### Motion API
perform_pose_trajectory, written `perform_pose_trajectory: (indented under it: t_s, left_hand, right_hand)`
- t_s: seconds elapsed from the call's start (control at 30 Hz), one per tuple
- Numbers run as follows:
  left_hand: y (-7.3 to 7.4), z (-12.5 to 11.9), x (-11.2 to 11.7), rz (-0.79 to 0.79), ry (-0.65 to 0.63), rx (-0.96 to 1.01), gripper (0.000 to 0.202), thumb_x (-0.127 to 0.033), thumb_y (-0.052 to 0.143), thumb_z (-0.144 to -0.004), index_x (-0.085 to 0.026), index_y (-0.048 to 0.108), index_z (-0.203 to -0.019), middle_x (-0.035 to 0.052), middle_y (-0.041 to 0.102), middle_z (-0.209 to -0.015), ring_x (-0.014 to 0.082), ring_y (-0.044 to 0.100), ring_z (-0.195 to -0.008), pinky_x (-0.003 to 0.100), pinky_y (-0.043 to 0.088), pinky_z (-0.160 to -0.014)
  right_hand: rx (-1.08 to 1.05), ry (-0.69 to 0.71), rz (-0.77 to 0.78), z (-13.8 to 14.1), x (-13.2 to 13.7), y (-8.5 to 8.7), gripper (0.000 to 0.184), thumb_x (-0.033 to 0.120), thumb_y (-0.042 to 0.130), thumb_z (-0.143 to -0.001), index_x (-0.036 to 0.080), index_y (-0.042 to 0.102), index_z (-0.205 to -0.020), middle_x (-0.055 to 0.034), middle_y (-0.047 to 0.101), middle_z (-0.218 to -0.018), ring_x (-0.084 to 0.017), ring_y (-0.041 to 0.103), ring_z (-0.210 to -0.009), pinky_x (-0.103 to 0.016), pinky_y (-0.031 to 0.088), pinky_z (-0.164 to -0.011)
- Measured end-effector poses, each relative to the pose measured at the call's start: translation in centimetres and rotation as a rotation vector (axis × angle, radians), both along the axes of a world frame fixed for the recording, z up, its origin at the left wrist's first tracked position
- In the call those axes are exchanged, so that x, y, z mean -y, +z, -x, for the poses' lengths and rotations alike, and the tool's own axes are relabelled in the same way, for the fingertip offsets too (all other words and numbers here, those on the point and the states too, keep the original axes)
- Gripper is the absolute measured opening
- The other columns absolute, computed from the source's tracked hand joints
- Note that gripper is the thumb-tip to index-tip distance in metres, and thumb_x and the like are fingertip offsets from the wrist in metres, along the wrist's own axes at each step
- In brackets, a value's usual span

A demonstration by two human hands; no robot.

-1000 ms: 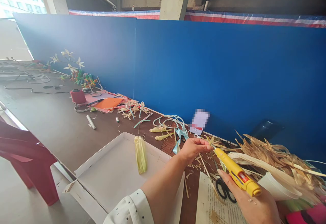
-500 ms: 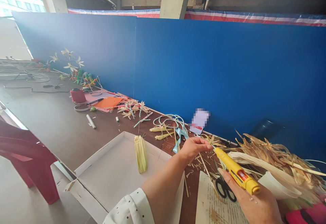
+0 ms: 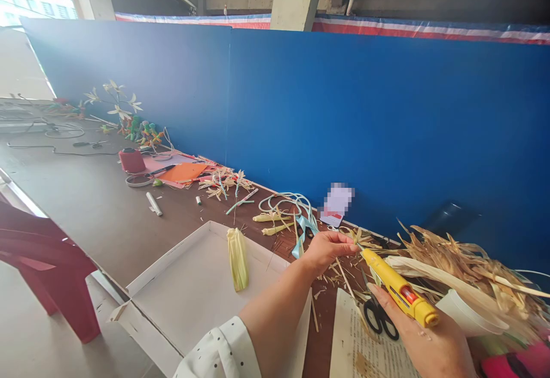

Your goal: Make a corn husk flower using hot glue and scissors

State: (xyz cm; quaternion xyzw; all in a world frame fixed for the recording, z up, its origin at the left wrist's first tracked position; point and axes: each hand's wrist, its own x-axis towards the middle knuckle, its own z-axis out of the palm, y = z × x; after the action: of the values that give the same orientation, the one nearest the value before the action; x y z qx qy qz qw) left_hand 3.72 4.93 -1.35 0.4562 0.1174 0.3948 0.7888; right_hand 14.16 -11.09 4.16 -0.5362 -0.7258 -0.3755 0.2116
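My right hand (image 3: 438, 338) is wrapped round a yellow glue gun (image 3: 397, 286) with a red part on its side. The metal tip of the gun points up and left, right at the fingertips of my left hand (image 3: 329, 251). Thumb and fingers of that left hand pinch a small strip of pale corn husk (image 3: 356, 235), partly covered by the fingers. Whether the tip touches the husk, I cannot tell. Black-handled scissors (image 3: 378, 316) lie beneath the gun, partly on a printed sheet (image 3: 350, 338).
A shallow white box lid (image 3: 184, 280) holds a folded husk (image 3: 238, 260). Dried husks (image 3: 464, 252) and a white cup (image 3: 468, 312) crowd the right. Blue ribbon (image 3: 306, 229) and cord lie behind my left hand. A blue panel (image 3: 344, 109) stands along the table's back.
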Motion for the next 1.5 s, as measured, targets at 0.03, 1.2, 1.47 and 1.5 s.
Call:
perform_pose_trajectory:
  t_s: [0.03,1.2,1.47,1.5]
  left_hand:
    - [0.0,0.0,0.0,-0.001,-0.004,0.006,0.041,-0.037,0.084,-0.047,-0.010,0.066,-0.072,0.0011,0.059,-0.064,0.0084,0.051,-0.059,0.026,0.039,-0.067]
    - [0.2,0.0,-0.1,0.012,0.016,0.017,0.040,-0.035,0.084,-0.047,-0.010,0.066,-0.073,0.0013,0.060,-0.066,0.0091,0.052,-0.061,0.028,0.041,-0.071]
    - [-0.2,-0.3,-0.2,0.001,0.018,0.023,0.039,-0.033,0.083,-0.049,-0.010,0.066,-0.074,0.0014,0.061,-0.066,0.0091,0.052,-0.062,0.028,0.040,-0.071]
    - [-0.2,-0.2,-0.2,0.001,0.017,0.022,0.039,-0.034,0.083,-0.049,-0.010,0.066,-0.074,0.0014,0.061,-0.066,0.0091,0.052,-0.061,0.028,0.040,-0.071]
  right_hand:
    - [-0.025,0.010,-0.001,0.0,0.0,0.0,0.027,0.025,0.046,-0.088,0.023,0.073,-0.081,-0.0051,0.071,-0.075,-0.019,0.066,-0.069,-0.028,0.051,-0.068]
    - [0.147,0.043,-0.121,-0.9,0.3,-0.9,0.032,0.011,0.043,-0.086,0.023,0.073,-0.088,-0.0056,0.070,-0.080,-0.021,0.066,-0.075,-0.032,0.048,-0.076]
    - [0.071,-0.002,-0.048,-1.1,0.3,-1.1,0.025,0.018,0.048,-0.085,0.023,0.073,-0.088,-0.0053,0.071,-0.082,-0.021,0.066,-0.075,-0.031,0.049,-0.076]
    - [0.052,-0.010,-0.038,-1.1,0.3,-1.2,0.024,0.019,0.049,-0.085,0.023,0.073,-0.088,-0.0055,0.071,-0.082,-0.021,0.066,-0.076,-0.031,0.049,-0.076]
